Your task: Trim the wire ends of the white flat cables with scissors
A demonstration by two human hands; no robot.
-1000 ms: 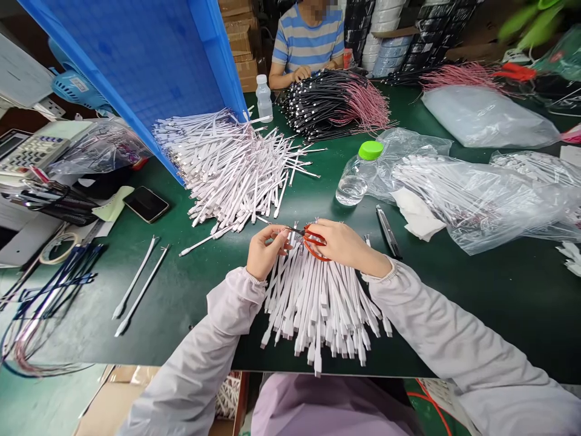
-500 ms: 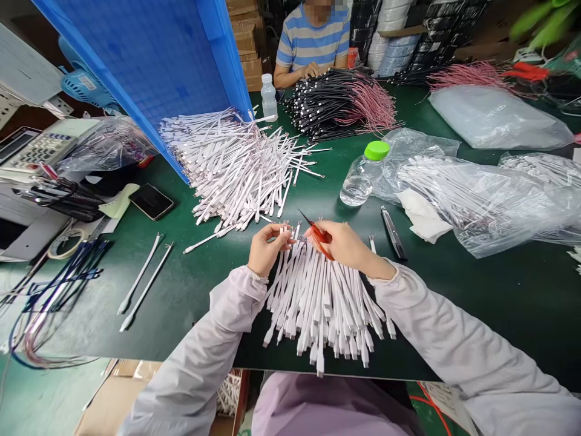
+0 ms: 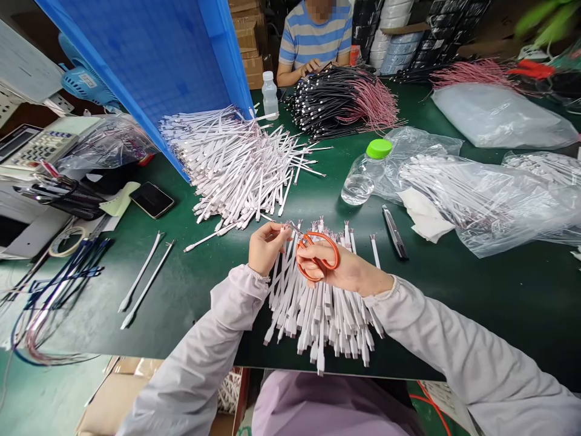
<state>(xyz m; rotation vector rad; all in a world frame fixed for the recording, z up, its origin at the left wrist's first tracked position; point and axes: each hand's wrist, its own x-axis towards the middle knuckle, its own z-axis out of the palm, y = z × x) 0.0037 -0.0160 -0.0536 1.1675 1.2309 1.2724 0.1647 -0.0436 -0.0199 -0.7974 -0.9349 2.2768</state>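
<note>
My left hand [image 3: 266, 248] pinches the stripped-wire end of a white cable, thumb against forefinger. In my right hand [image 3: 336, 266] is a pair of orange-handled scissors [image 3: 336, 249], the fingers through and around the loops. Its metal blades point left and reach the wire ends at my left fingertips; whether they touch a wire is too small to tell. Beneath both hands a fanned bundle of white cables [image 3: 329, 315] lies on the green table, plugs toward me and bare wires away. A larger pile of white cables [image 3: 240, 169] spills from a tipped blue bin [image 3: 149, 54].
Two single white cables [image 3: 147, 284] and a phone [image 3: 152, 200] lie left. A utility knife [image 3: 394, 232], a green-capped bottle [image 3: 365, 172] and bagged cables [image 3: 476, 194] are to the right. Across the table a person in a striped shirt [image 3: 313, 36] sits behind black cables [image 3: 333, 100].
My right hand has turned the scissors, so the orange loops now face up and the blades have swung down to my left fingertips. My left hand has barely moved.
</note>
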